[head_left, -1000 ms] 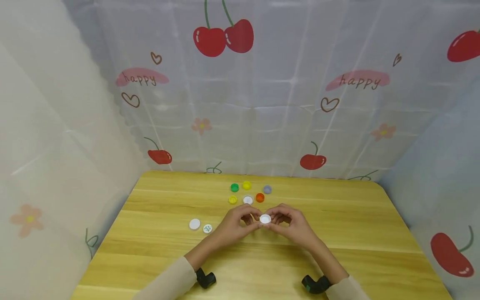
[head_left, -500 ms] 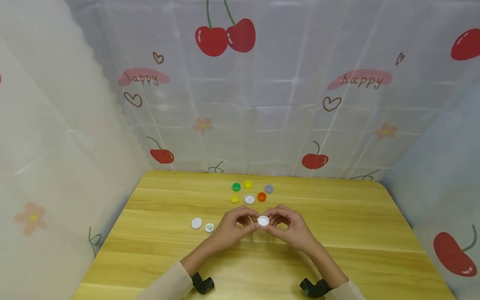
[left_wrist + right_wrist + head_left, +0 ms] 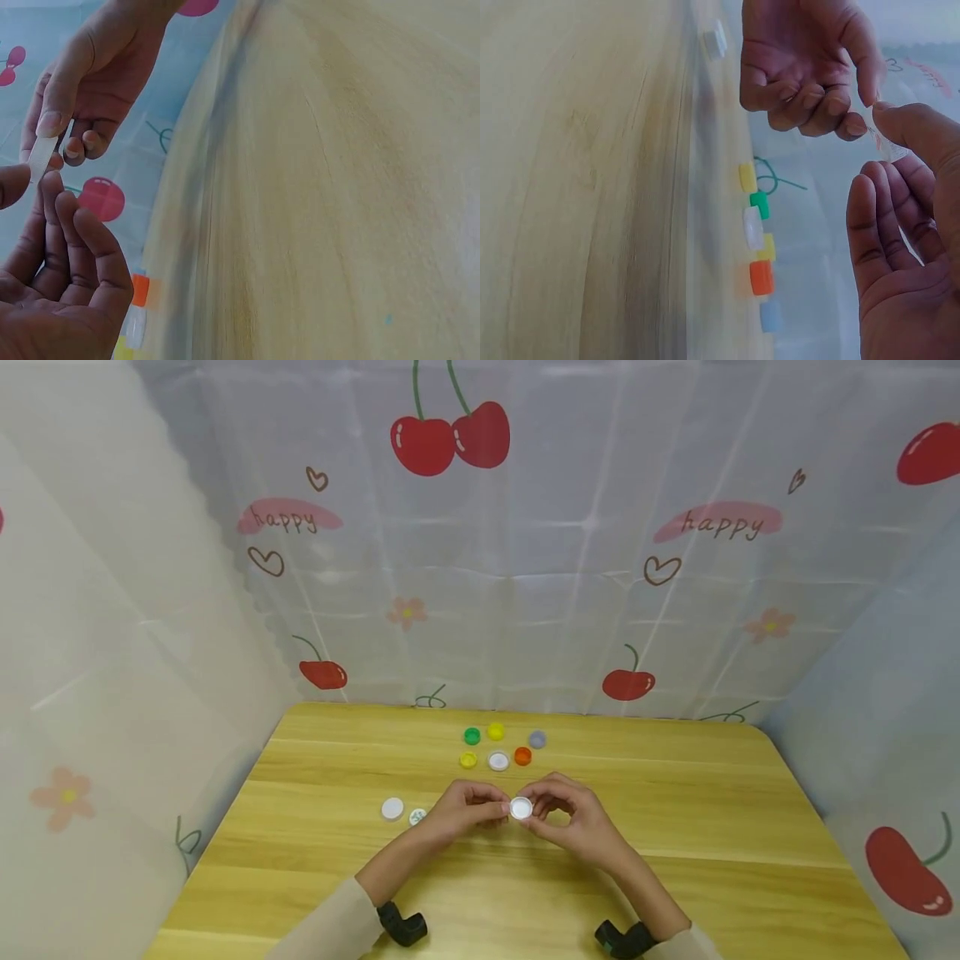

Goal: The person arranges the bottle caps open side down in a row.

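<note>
A round white bottle cap [image 3: 521, 808], its hollow side facing up, is held over the table between both hands. My left hand [image 3: 457, 814] pinches its left edge with thumb and fingers. The right hand [image 3: 570, 818] pinches the opposite edge between thumb and fingertips. Edge-on, the white cap [image 3: 43, 157] shows in the left wrist view as a thin strip between the two thumbs. In the right wrist view the cap [image 3: 889, 148] is partly covered by the right thumb. A flat white cap [image 3: 392, 808] and a white disc with green marks [image 3: 417, 817] lie beside the left forearm.
Beyond the hands several small caps lie on the wooden table [image 3: 712, 810]: green [image 3: 472, 737], yellow [image 3: 468, 760], white [image 3: 498, 762], orange [image 3: 522, 756] and pale purple [image 3: 537, 740]. A cherry-printed curtain [image 3: 487, 568] encloses the back and sides.
Both hands have brought the white bottle cap slightly left and nearer the body. The left fingers have straightened and shifted along its edge. The caps on the table stay put.
</note>
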`<state>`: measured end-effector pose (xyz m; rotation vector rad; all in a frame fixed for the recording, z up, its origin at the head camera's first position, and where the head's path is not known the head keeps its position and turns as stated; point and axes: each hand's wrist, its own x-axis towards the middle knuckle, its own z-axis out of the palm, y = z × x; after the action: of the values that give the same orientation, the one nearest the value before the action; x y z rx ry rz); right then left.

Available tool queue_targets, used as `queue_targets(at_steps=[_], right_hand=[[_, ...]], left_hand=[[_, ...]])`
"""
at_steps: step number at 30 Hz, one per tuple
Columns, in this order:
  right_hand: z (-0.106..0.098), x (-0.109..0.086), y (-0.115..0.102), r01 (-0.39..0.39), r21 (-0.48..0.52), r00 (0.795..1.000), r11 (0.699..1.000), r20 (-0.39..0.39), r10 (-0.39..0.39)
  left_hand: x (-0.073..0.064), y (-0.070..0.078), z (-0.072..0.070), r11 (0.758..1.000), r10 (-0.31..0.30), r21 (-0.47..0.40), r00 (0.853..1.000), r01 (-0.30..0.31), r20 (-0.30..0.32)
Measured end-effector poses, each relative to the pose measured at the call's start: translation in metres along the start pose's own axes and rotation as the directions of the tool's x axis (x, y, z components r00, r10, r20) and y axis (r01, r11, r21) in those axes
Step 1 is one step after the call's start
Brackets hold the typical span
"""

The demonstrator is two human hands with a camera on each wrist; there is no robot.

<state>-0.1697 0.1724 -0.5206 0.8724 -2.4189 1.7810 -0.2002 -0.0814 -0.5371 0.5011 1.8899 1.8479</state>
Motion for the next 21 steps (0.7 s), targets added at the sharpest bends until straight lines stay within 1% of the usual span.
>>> queue_targets(at_steps=[3,6,10,13,15,17,19,21], right_hand=[[0.0019,0.0011,0.0011,0.010,0.008,1.000,1.000,0.017,-0.010],[0.0030,0.0014,0.0025,0.013,0.010,1.000,1.000,0.020,-0.014],[0.0039,0.0010,0.0042,0.002,-0.021,1.000,1.000,0.012,-0.002],[0.0048,0.0005,0.0052,-0.003,-0.062,1.000,0.998,-0.002,0.003],[0.0054,-0.0001,0.0047,-0.031,-0.081,0.999,0.996,-0.015,0.030],[0.0057,-0.0001,0.0038,-0.082,-0.097,0.996,0.992,-0.032,0.079],[0.0055,0.0005,0.0016,-0.148,-0.106,0.989,0.983,-0.043,0.144],[0.0053,0.0018,-0.0002,-0.206,-0.107,0.978,0.973,-0.035,0.204]], left_hand=[[-0.0011,0.0007,-0.0007,1.000,-0.003,-0.015,1.000,0.003,0.007],[-0.0018,0.0009,-0.0013,1.000,0.003,-0.001,1.000,-0.003,0.011],[-0.0030,0.0013,-0.0011,0.996,0.036,0.080,0.999,-0.035,-0.013],[-0.0044,0.0026,-0.0004,0.984,0.084,0.163,0.996,-0.076,-0.040],[-0.0055,0.0034,0.0003,0.964,0.133,0.238,0.989,-0.115,-0.060],[-0.0067,0.0043,0.0014,0.936,0.189,0.317,0.979,-0.156,-0.076],[-0.0082,0.0048,0.0026,0.888,0.249,0.417,0.965,-0.192,-0.087],[-0.0093,0.0048,0.0039,0.832,0.312,0.506,0.946,-0.229,-0.085]])
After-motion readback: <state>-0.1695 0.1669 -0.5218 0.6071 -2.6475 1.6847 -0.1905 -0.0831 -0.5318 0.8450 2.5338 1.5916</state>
